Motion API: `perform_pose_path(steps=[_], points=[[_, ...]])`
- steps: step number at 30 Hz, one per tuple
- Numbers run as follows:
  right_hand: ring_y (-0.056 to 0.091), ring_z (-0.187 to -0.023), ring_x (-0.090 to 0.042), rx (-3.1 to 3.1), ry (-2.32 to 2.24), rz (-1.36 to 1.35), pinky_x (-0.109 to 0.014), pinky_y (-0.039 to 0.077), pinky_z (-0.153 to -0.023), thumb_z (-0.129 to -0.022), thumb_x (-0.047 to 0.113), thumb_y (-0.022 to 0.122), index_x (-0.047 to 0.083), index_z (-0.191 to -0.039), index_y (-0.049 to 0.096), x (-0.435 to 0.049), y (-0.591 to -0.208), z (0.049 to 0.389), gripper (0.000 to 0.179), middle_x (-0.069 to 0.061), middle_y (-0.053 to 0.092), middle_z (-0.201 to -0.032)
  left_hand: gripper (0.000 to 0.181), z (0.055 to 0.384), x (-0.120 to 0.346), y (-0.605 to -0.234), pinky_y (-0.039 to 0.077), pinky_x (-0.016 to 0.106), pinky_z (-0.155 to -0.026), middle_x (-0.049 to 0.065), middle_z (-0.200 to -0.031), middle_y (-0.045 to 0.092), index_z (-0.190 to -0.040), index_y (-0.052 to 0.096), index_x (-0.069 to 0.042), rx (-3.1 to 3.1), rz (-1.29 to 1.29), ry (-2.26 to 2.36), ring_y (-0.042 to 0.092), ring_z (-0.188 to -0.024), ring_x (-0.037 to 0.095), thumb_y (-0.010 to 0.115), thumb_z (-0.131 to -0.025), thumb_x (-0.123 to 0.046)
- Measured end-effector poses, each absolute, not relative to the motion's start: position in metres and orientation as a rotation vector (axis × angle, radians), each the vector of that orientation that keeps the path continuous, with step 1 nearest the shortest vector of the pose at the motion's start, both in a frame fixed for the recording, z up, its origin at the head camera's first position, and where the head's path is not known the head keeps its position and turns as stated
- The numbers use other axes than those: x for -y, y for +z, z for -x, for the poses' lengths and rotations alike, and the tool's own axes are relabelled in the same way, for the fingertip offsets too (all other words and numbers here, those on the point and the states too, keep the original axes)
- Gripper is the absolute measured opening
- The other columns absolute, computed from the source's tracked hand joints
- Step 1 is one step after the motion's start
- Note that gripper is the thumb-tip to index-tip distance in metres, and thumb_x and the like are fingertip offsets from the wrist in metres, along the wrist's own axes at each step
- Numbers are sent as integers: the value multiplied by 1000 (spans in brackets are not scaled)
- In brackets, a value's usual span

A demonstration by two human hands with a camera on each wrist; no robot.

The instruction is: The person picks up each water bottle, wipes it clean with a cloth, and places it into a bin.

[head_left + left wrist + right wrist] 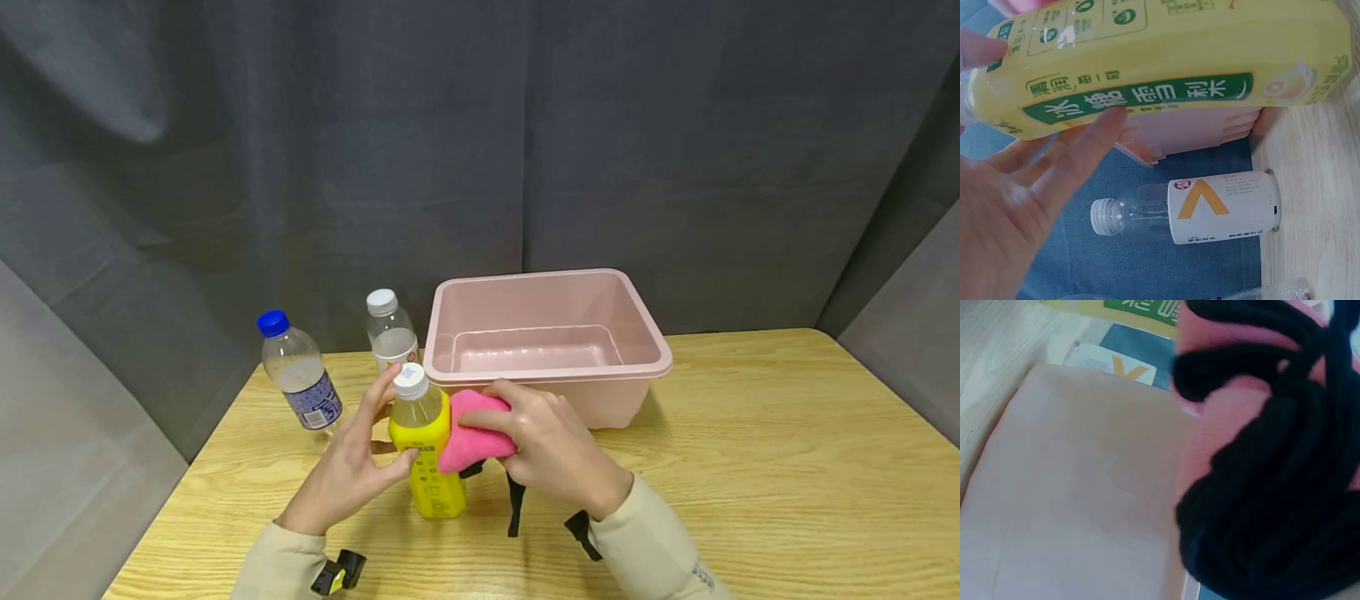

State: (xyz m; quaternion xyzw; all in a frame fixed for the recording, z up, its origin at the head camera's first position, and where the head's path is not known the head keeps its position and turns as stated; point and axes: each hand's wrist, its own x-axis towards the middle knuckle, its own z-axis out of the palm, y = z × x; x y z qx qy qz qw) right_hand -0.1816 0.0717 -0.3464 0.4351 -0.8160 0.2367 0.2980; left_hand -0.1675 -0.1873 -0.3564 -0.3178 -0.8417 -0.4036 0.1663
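My left hand holds a yellow-labelled drink bottle with a white cap, thumb on the near side and fingers round the far side. The bottle stands upright close over the table; its green label strip with white characters shows in the left wrist view. In my right hand a bunched pink cloth is gripped, its edge against the bottle's right side. Black strap-like pieces hang below the cloth. In the right wrist view, blurred dark shapes cover much of the pink cloth.
A pale pink plastic bin stands behind my hands. Left of it is a clear bottle with a white cap and white label. A blue-capped bottle stands farther left. Wooden tabletop extends to the right; a dark curtain hangs behind.
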Motion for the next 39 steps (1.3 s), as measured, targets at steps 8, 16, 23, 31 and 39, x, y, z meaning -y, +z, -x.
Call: perform_pose_path(steps=[8,16,23,31,39], points=[[67,-87,-27,1955,911,-1050,-40,60,-74,-67,-19,71,10,-105,79,-74,-342,182,49,-11,65,-106,97,168,185,-357,61,32,-73,26,-135,57,-157,23,-14,2384,922,-1130,63,-112,41,72,-78,10],[65,-85,-25,1953,937,-1070,-37,59,-70,-68,-18,73,11,-106,79,-75,-342,183,48,-11,64,-105,100,169,184,-359,61,32,-74,27,-134,56,-159,22,-18,2374,928,-1128,64,-110,39,72,-77,10],[63,-78,-21,2045,798,-1106,-33,56,-64,-66,-14,76,15,-103,80,-75,-342,183,47,-7,63,-102,99,169,185,-359,61,33,-74,25,-136,55,-158,23,-18,2388,909,-1138,63,-112,40,72,-77,10],[57,-69,-16,2278,571,-1208,-28,51,-58,-64,-12,73,19,-99,78,-77,-348,184,47,-4,58,-97,99,168,186,-359,61,34,-75,23,-134,57,-159,23,-21,2403,881,-1138,62,-112,38,72,-78,9],[46,-62,-11,2530,349,-1325,-23,44,-52,-68,-10,71,20,-92,78,-70,-368,189,39,1,52,-85,99,168,186,-358,61,34,-75,25,-136,56,-158,23,-18,2396,884,-1134,62,-112,40,73,-78,10]])
